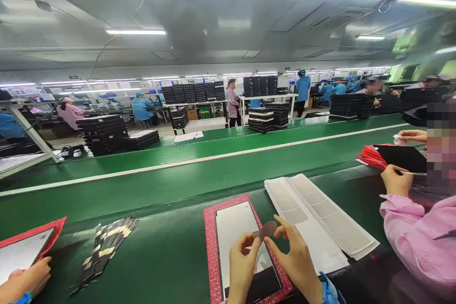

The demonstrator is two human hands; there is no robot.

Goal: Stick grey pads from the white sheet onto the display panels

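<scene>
My left hand (pixel 242 266) and my right hand (pixel 295 259) are raised together just above a red-framed jig (pixel 211 242) that holds a flat panel (pixel 233 228) with a pale face and a dark lower end. Both hands pinch a small, thin brown film piece (pixel 266 230) between thumb and fingers, my right hand at its right end, my left at its lower left. To the right of the jig lies a stack of white backing sheets (pixel 320 218) with rows of grey rectangular labels.
A green conveyor belt (pixel 199 161) runs across behind the workbench. A person in a pink sleeve (pixel 416 232) works at right over a dark sheet and red jigs (pixel 370 156). At left, another hand (pixel 24 280) rests by a red jig (pixel 32 240); dark strips (pixel 103 247) lie fanned. Black tray stacks (pixel 103 133) stand beyond.
</scene>
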